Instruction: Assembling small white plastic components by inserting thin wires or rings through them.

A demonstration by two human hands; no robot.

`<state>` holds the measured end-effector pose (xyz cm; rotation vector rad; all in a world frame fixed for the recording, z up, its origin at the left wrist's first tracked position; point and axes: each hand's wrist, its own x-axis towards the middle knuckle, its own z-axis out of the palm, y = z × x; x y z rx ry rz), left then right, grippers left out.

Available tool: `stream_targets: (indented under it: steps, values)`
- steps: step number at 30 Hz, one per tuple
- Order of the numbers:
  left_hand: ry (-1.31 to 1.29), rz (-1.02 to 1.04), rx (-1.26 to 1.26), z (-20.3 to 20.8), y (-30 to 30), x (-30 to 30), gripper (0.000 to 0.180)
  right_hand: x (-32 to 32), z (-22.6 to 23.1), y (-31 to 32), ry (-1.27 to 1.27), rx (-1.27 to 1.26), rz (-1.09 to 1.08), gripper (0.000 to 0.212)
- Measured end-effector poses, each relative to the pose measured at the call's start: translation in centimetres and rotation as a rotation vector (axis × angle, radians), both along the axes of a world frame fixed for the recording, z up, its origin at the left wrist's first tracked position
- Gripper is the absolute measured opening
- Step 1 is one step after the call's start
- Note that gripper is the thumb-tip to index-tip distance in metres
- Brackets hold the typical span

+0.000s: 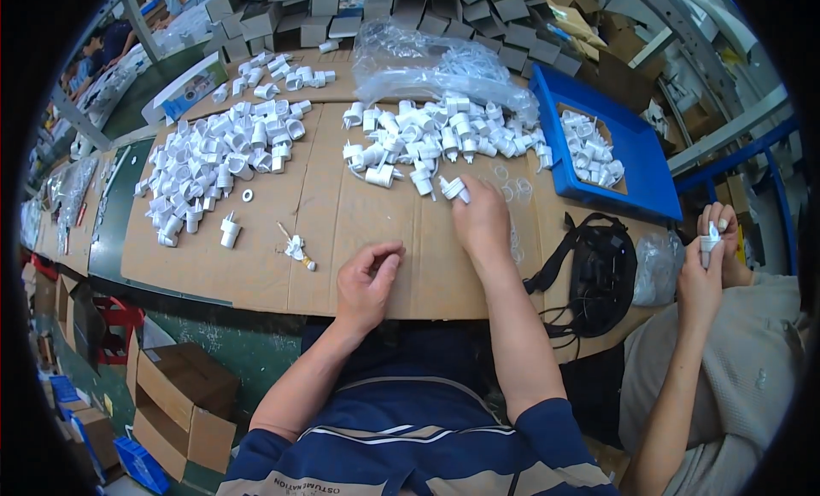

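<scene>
Between the fingertips of my right hand (pixel 480 218) is a small white plastic fitting (pixel 453 189) with a narrow tip, held just in front of a heap of similar fittings (pixel 444 133). My left hand (pixel 369 284) rests near the cardboard's front edge, fingers curled in and thumb against them, with nothing visible in it. To its left lies a small white part with a yellowish end (pixel 297 250). One fitting (pixel 230 230) stands alone beyond that, near a white ring (pixel 248 195). A larger pile of open-ended white fittings (pixel 231 154) spreads over the left side.
Clear rings (pixel 518 189) lie right of my hand. A blue tray (pixel 632 184) holds a carton of fittings. A clear plastic bag (pixel 427 61) sits at the back, a black strapped bag (pixel 602 261) at right. Beside me, a co-worker's hands (pixel 709 257) hold a white part.
</scene>
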<state>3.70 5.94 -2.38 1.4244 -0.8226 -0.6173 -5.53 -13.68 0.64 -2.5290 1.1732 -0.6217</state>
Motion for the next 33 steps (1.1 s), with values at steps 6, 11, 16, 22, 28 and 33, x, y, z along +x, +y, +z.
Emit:
stream_targets:
  steps: [6,11,16,22,28,33]
  values:
    - [0.266,-0.058,-0.042,1.0,-1.7,-1.6,0.03,-4.3,1.4,8.8,-0.438,0.759,0.024,0.039]
    - [0.485,-0.132,-0.104,-0.1,-1.4,-2.3,0.035,-5.0,0.4,10.3,-0.369,0.238,0.208,0.029]
    - [0.628,-0.098,-0.182,-0.8,-1.1,-1.3,0.037,-12.2,0.9,5.8,-0.098,0.01,-0.181,0.014]
    - [0.607,-0.134,-0.206,-1.4,-0.5,-1.2,0.037,-11.6,-0.2,3.0,-0.088,-0.062,-0.145,0.015]
    - [0.519,-0.167,-0.213,-1.0,-0.1,-1.5,0.035,-11.2,-1.1,1.5,-0.089,-0.043,-0.07,0.013]
    - [0.548,-0.168,-0.214,-1.1,0.3,-1.4,0.035,-10.5,0.9,1.8,-0.376,0.502,-0.295,0.012]
